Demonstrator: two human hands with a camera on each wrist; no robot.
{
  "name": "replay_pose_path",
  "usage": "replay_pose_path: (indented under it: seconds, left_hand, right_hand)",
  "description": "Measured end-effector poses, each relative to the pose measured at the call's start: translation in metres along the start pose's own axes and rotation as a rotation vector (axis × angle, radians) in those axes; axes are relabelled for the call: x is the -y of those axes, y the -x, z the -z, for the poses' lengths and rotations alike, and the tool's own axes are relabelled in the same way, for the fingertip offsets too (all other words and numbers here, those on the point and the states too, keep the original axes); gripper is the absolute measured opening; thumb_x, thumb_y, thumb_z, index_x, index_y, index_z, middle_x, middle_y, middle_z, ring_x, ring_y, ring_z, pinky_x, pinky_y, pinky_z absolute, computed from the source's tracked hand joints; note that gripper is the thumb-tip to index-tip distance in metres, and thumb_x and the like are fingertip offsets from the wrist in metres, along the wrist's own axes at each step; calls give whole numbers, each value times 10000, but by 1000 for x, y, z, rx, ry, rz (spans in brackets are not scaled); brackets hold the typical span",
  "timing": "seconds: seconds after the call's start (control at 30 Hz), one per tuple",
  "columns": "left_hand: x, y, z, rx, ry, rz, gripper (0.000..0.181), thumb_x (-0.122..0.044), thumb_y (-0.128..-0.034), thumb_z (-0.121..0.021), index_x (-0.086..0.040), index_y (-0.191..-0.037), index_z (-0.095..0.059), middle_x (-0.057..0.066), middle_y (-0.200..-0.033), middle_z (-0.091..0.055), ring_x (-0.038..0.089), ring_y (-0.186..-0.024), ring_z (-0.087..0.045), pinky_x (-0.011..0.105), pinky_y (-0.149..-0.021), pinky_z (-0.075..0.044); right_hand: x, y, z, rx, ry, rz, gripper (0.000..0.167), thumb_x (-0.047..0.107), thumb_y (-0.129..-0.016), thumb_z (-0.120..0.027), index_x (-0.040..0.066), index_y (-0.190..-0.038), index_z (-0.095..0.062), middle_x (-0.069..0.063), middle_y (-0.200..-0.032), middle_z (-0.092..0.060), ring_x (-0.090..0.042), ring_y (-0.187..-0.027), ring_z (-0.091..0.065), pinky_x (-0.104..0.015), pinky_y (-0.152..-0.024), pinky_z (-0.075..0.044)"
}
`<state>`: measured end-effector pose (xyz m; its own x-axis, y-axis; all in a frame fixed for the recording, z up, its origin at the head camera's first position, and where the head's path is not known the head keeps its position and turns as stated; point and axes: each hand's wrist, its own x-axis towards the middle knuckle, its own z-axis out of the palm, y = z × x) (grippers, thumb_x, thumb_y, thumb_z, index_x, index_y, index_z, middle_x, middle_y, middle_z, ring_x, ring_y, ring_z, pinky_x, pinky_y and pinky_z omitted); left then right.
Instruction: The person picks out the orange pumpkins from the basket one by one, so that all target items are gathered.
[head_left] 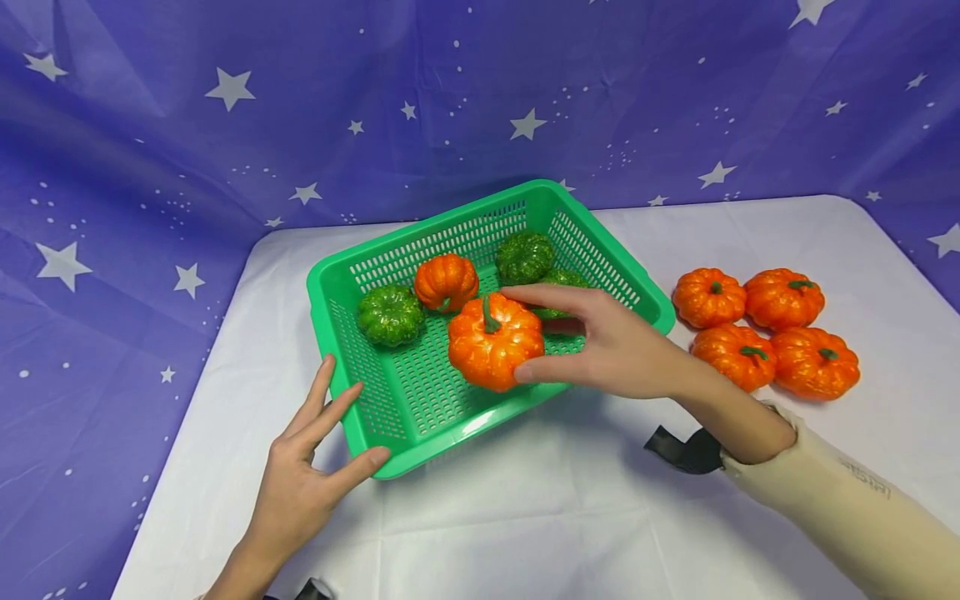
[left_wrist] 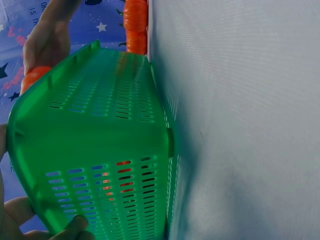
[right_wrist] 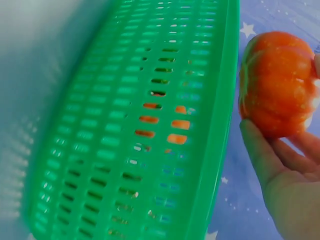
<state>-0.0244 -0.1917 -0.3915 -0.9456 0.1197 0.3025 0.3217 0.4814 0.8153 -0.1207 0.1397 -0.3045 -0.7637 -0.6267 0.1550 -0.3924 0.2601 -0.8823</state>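
My right hand (head_left: 611,342) grips an orange pumpkin (head_left: 491,350) with a green stem, thumb on its near side and fingers on its far side. The pumpkin is held up over the green plastic basket (head_left: 480,423); in the right wrist view the orange pumpkin (right_wrist: 280,82) shows above the rim. My left hand (head_left: 296,479) touches the basket's left end, its fingers spread over the rim and its thumb at the near corner. Some left fingers (left_wrist: 75,230) show against the slotted wall. Inside lie green pumpkins (head_left: 390,317) and a smaller orange pumpkin (head_left: 444,282).
Several orange pumpkins (head_left: 813,362) sit clustered on the white tablecloth (head_left: 525,517), right of the basket. Behind the table hangs a purple star-patterned cloth (head_left: 450,100). A black strap (head_left: 686,450) dangles near my right sleeve (head_left: 847,492).
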Motion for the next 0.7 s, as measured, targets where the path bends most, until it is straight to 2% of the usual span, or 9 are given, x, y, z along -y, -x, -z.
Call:
replay_pose_path:
  seconds: [0.2,0.37,0.53,0.7]
  left_hand:
    - [0,0,0,1,-2,3,734,-4,-726,-860,-23,-1393,-553,42,-1622,-212,250,-1430,-285,166,-1083,-287]
    - [0,0,0,4,3,3,734,-2,-725,-860,-15,-1391,-551,44,-1624,-205,318,-1426,-281,169,-1086,-281]
    - [-1,0,0,6,5,2,730,-5,-721,-864,-6,-1383,-557,47,-1622,-206,389,-1406,-281,166,-1087,-275]
    - [-1,0,0,4,3,3,720,-5,-729,-859,-7,-1383,-558,42,-1622,-209,392,-1407,-281,162,-1082,-281]
  right_hand:
    - [-1,19,12,1,19,-2,666,136,-809,-833,140,-1411,-548,47,-1364,-557,-135,-1230,-519,-344,-957,-500]
    - [1,37,25,-15,68,-7,690,103,-790,-844,180,-1410,-550,66,-1373,-554,-147,-1236,-516,-318,-935,-510]
    - [-1,56,34,-30,102,3,715,38,-791,-828,186,-1426,-535,45,-1378,-558,-173,-1237,-520,-292,-926,-512]
    - [-6,76,37,-37,99,-24,748,7,-792,-816,193,-1448,-507,10,-1392,-543,-173,-1257,-512,-251,-940,-491]
